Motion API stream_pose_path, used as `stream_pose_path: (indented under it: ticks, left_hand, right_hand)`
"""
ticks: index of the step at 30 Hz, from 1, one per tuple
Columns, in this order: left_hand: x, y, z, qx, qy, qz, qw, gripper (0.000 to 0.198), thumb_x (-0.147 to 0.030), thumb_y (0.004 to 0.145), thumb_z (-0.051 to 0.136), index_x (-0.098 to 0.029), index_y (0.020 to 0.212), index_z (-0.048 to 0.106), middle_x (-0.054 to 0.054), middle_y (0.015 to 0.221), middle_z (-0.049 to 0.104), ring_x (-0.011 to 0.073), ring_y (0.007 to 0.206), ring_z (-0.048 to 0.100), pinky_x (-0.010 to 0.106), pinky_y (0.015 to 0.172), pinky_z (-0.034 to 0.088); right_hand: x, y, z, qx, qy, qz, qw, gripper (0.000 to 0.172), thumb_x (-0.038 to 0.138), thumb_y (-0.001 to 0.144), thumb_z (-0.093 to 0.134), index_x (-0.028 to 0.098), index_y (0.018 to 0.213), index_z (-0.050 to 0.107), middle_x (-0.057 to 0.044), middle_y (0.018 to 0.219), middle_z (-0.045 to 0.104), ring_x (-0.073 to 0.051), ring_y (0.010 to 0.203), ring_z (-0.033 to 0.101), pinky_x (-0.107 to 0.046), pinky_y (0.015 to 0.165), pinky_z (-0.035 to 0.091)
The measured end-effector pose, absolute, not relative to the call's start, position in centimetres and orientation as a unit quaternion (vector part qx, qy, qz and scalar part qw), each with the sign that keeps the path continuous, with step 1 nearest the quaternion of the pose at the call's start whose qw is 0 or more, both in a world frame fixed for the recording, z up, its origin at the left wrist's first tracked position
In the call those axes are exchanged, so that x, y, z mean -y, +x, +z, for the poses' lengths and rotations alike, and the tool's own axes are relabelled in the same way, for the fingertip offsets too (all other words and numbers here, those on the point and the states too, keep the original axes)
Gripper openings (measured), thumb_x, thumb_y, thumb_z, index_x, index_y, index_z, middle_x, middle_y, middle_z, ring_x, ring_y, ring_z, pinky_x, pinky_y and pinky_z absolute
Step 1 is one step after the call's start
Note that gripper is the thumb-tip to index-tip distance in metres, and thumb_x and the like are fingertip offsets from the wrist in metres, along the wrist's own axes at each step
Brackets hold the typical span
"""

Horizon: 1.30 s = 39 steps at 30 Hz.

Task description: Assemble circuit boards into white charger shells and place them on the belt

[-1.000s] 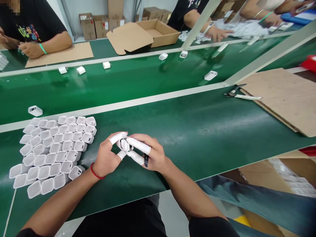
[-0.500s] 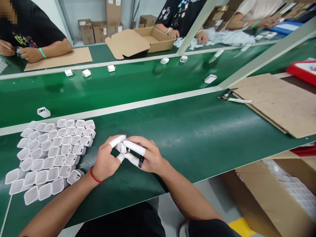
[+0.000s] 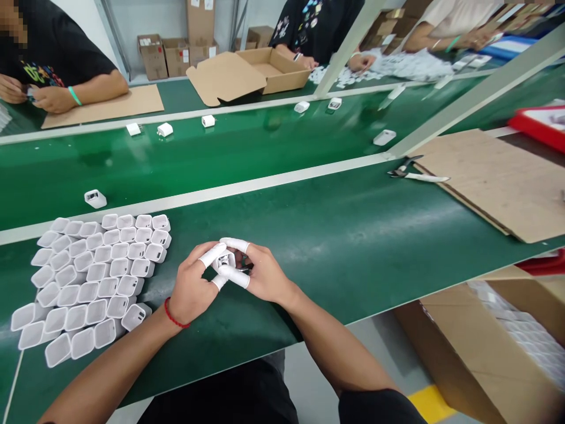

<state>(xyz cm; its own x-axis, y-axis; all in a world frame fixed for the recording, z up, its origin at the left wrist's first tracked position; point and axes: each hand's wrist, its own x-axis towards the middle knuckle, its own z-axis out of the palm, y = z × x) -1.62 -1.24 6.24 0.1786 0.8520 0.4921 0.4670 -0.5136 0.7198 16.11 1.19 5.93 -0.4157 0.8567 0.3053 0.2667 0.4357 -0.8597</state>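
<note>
Between both hands, over the green worktop, is a small white charger housing (image 3: 226, 259) with its open end facing me and some inner parts showing. My left hand (image 3: 196, 280) pinches its left side with the thumb and index finger. My right hand (image 3: 265, 274) closes on its right side, index finger along the top and thumb across the lower front. White finger cots cover the tips of both hands. A dark bit shows behind my right thumb, too hidden to name. Left of my hands stand rows of open white charger housings (image 3: 88, 291), several with port slots visible.
A green conveyor belt (image 3: 247, 159) beyond a pale rail carries several white chargers (image 3: 95, 199). Nippers (image 3: 417, 175) lie by a cardboard sheet (image 3: 498, 182) at right. An open carton (image 3: 468, 341) stands below the table edge. Co-workers sit across the belt near an open box (image 3: 282, 70).
The housing has turned so its open end faces me, with parts now visible inside. My right fingers have shifted around it. Chargers on the belt have moved right.
</note>
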Motion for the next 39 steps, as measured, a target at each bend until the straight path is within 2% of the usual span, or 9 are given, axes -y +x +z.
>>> stream_pose_path:
  ticks: [4,8,15,25,28,31,33,37,39]
  left_hand:
    - [1.1,-1.6,6.6,-0.441,0.749,0.457,0.19,0.035,-0.019,0.084,0.068,-0.019,0.118,0.06,0.008,0.112,0.063,0.0229,0.104,0.059,0.037,0.089,0.053]
    - [1.2,-1.4,7.0,-0.451,0.745,0.457,0.183,0.033,-0.028,0.085,0.068,-0.02,0.116,0.058,0.009,0.112,0.059,0.0248,0.105,0.057,0.04,0.088,0.053]
    - [1.7,-1.0,7.5,-0.42,0.743,0.458,0.249,0.035,-0.024,0.087,0.067,-0.02,0.12,0.056,0.008,0.114,0.061,0.0201,0.104,0.059,0.031,0.087,0.054]
    - [1.4,-1.4,6.2,-0.473,0.696,0.464,0.276,0.039,-0.025,0.082,0.071,-0.02,0.119,0.06,0.009,0.124,0.059,0.025,0.117,0.055,0.041,0.101,0.048]
    - [1.3,-1.2,5.9,-0.505,0.61,0.488,0.366,0.043,-0.027,0.081,0.071,-0.021,0.122,0.059,0.009,0.121,0.062,0.0247,0.11,0.06,0.042,0.1,0.05]
    - [1.3,-0.9,6.2,-0.49,0.517,0.513,0.48,0.049,-0.03,0.078,0.073,-0.019,0.124,0.058,0.01,0.114,0.065,0.0226,0.096,0.067,0.039,0.091,0.056]
    - [1.4,-0.7,6.4,-0.468,0.498,0.521,0.511,0.052,-0.029,0.076,0.074,-0.018,0.124,0.059,0.01,0.111,0.064,0.0215,0.093,0.067,0.037,0.089,0.057]
    - [1.4,-0.9,6.6,-0.419,0.478,0.549,0.543,0.049,-0.035,0.083,0.069,-0.017,0.128,0.058,0.008,0.103,0.065,0.0195,0.088,0.066,0.038,0.089,0.057]
    - [1.4,-1.0,6.4,-0.422,0.448,0.557,0.558,0.047,-0.04,0.089,0.062,-0.016,0.129,0.058,0.009,0.105,0.066,0.0201,0.09,0.066,0.042,0.091,0.056]
  right_hand:
    - [-1.3,15.8,6.5,0.681,-0.375,0.504,0.377,0.051,0.045,0.085,0.067,0.016,0.126,0.053,-0.004,0.089,0.065,-0.014,0.066,0.056,-0.027,0.061,0.05]
    - [-1.2,15.3,7.2,0.605,-0.342,0.625,0.355,0.044,0.052,0.082,0.069,0.015,0.104,0.059,0.0,0.071,0.058,-0.013,0.061,0.054,-0.024,0.056,0.047]
    - [-0.6,14.9,6.4,0.551,-0.345,0.667,0.364,0.048,0.055,0.078,0.073,0.015,0.097,0.058,-0.003,0.077,0.06,-0.017,0.07,0.057,-0.028,0.062,0.047]
    - [-1.2,15.4,6.7,0.545,-0.362,0.662,0.364,0.051,0.05,0.079,0.075,0.013,0.11,0.06,-0.001,0.068,0.06,-0.012,0.052,0.051,-0.024,0.05,0.044]
    - [-1.7,16.6,7.3,0.536,-0.395,0.587,0.461,0.041,0.046,0.09,0.063,0.015,0.116,0.06,-0.003,0.073,0.065,-0.012,0.048,0.051,-0.024,0.044,0.042]
    - [-2.3,18.0,7.8,0.514,-0.414,0.465,0.59,0.041,0.051,0.097,0.044,0.017,0.104,0.066,-0.009,0.096,0.068,-0.019,0.07,0.063,-0.034,0.059,0.054]
    - [-2.6,18.8,8.1,0.525,-0.435,0.424,0.596,0.056,0.06,0.097,0.034,0.017,0.094,0.07,-0.009,0.086,0.068,-0.023,0.077,0.065,-0.038,0.068,0.057]
    - [-2.3,19.5,8.5,0.533,-0.439,0.479,0.542,0.077,0.074,0.094,0.023,0.016,0.077,0.071,-0.005,0.049,0.054,-0.017,0.041,0.052,-0.029,0.036,0.043]
    - [-1.7,19.3,8.5,0.539,-0.393,0.492,0.56,0.064,0.071,0.092,0.04,0.016,0.081,0.07,-0.004,0.052,0.057,-0.016,0.038,0.052,-0.027,0.031,0.04]
